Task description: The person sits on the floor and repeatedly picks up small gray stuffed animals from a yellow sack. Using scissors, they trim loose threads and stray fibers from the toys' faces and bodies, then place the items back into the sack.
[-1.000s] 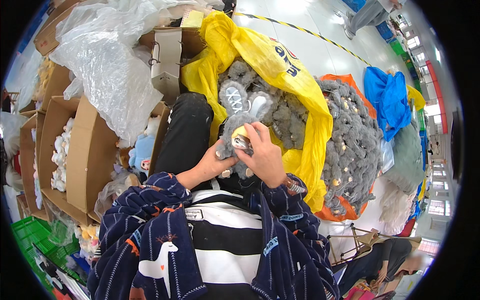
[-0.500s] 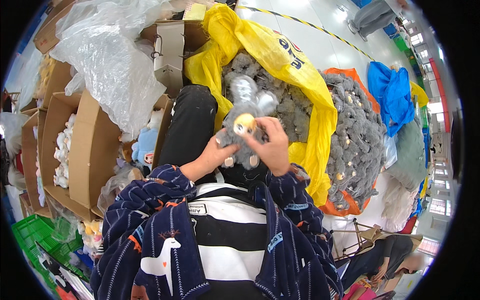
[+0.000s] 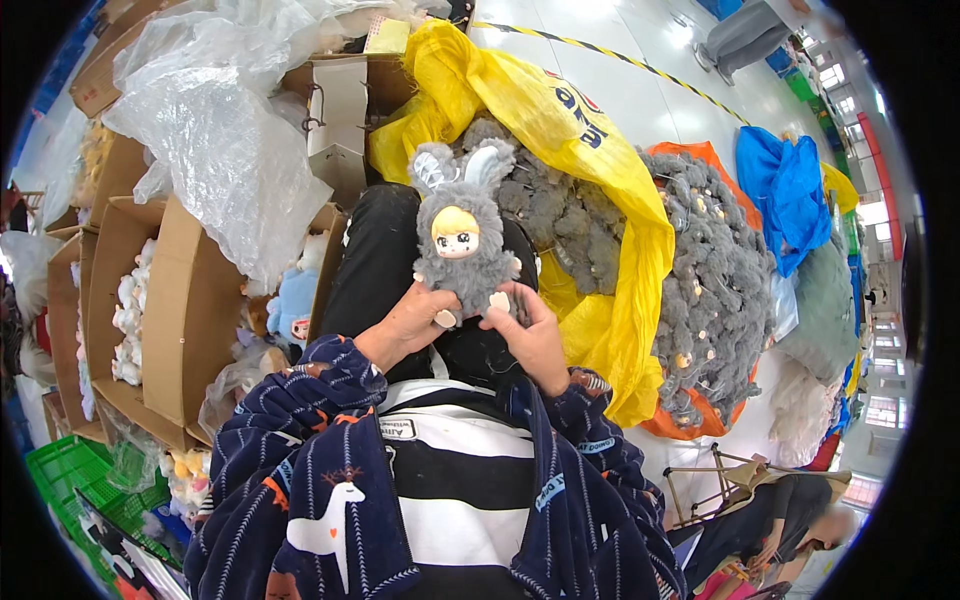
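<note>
A grey plush doll [image 3: 464,240] with long rabbit ears, a yellow fringe and a smooth face sits upright over my lap, its face turned up toward me. My left hand [image 3: 408,322] grips its lower body beside one pale foot. On the other side, my right hand [image 3: 532,335] pinches the other foot between thumb and fingers. Just beyond the doll, a yellow woven sack [image 3: 630,190] gapes wide, full of grey plush pieces [image 3: 565,205].
Right of the sack, an orange sack [image 3: 700,410] overflows with grey plush dolls [image 3: 710,290]. Cardboard boxes [image 3: 185,310] with plush toys stand left, under clear plastic sheeting [image 3: 215,130]. A green crate [image 3: 75,465] lies lower left. A co-worker [image 3: 775,515] sits lower right.
The doll has tipped upright, its ears shifting left and its face now plainly visible. My hands have slid from its middle down to its lower body and feet.
</note>
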The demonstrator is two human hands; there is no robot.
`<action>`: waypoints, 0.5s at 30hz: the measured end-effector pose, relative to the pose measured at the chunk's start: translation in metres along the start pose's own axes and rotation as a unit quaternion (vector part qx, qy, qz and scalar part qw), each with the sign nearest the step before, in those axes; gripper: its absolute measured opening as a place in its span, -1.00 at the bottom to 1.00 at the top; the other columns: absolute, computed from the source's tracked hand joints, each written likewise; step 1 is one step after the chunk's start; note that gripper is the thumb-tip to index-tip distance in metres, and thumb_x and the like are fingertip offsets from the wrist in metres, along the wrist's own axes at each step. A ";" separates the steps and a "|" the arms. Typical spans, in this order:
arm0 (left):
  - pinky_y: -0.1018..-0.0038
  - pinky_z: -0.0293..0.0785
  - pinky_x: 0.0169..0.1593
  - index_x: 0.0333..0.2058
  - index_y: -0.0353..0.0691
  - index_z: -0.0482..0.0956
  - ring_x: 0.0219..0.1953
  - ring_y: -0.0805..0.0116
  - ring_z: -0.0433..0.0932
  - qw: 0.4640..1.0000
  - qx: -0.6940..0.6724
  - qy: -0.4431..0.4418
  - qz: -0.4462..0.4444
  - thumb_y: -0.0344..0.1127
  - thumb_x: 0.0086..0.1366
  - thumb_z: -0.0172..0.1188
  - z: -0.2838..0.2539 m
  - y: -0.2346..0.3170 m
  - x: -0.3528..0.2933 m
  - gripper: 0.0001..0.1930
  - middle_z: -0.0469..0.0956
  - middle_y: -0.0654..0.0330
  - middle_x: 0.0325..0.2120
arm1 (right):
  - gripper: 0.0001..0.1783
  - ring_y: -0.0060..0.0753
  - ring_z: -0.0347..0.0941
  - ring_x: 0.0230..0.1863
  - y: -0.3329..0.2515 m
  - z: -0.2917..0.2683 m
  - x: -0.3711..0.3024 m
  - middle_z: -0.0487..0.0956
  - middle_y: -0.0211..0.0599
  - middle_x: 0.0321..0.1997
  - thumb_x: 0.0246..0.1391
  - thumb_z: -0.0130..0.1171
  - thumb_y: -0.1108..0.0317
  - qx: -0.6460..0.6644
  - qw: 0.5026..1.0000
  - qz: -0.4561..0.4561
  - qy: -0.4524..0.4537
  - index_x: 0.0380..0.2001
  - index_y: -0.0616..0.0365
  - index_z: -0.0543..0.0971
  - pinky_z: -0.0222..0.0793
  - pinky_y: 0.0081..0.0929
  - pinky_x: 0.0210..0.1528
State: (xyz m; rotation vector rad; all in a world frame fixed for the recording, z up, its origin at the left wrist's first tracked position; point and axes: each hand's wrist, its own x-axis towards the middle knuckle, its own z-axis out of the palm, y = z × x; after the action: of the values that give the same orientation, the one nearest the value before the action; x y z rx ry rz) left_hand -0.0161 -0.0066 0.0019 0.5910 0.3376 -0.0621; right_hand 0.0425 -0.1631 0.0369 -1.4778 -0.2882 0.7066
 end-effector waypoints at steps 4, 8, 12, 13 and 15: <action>0.46 0.41 -0.22 -0.09 -0.29 0.34 -0.26 0.34 0.47 1.000 0.016 -0.021 -0.002 -0.66 -0.04 -0.06 0.002 0.004 -0.003 -0.56 0.45 0.16 -0.26 | -0.83 -0.80 0.17 -0.70 -0.009 -0.003 -0.003 0.49 -0.32 -0.39 0.04 0.10 0.36 0.140 0.985 0.093 -0.027 -0.30 0.15 0.42 0.06 -0.81 -0.69; 0.48 0.42 -0.25 -0.12 -0.32 0.36 -0.31 0.32 0.48 0.992 0.105 -0.069 0.001 -0.65 -0.03 -0.05 0.001 0.011 0.002 -0.59 0.47 0.13 -0.30 | -0.88 -0.80 0.04 -0.77 -0.009 -0.004 -0.005 0.44 -0.37 -0.50 0.05 0.08 0.35 0.314 0.942 0.115 -0.026 -0.32 0.09 0.41 -0.04 -0.81 -0.75; 0.44 0.49 -0.15 -0.01 -0.35 0.27 -0.27 0.28 0.51 0.980 0.149 -0.088 -0.098 -0.64 0.00 -0.05 0.000 0.011 0.001 -0.52 0.45 0.08 -0.20 | -0.86 -0.78 0.01 -0.79 -0.002 -0.006 -0.006 0.41 -0.32 -0.51 0.05 0.09 0.31 0.277 0.957 0.088 0.007 -0.33 0.06 0.39 -0.04 -0.79 -0.76; 0.45 0.48 -0.15 0.01 -0.35 0.24 -0.25 0.27 0.50 0.976 0.164 -0.089 -0.112 -0.62 0.02 -0.05 -0.001 0.012 0.000 -0.51 0.42 0.08 -0.16 | -0.86 -0.77 -0.01 -0.80 0.000 -0.007 -0.006 0.40 -0.29 -0.52 0.05 0.09 0.30 0.262 0.962 0.079 0.017 -0.34 0.04 0.38 -0.04 -0.79 -0.77; 0.46 0.48 -0.15 0.07 -0.34 0.17 -0.19 0.26 0.48 0.966 0.194 -0.092 -0.140 -0.60 0.05 -0.05 -0.001 0.016 -0.003 -0.47 0.37 0.06 -0.08 | -0.87 -0.76 0.06 -0.77 -0.004 -0.004 -0.005 0.42 -0.31 -0.53 0.02 0.12 0.36 0.204 0.977 0.039 0.039 -0.37 0.08 0.40 0.00 -0.78 -0.72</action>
State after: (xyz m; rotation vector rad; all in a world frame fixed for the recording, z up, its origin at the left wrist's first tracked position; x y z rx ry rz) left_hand -0.0164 0.0068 0.0103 0.9155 0.2257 -0.4619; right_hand 0.0417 -0.1696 0.0413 -1.1253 -0.0209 0.7197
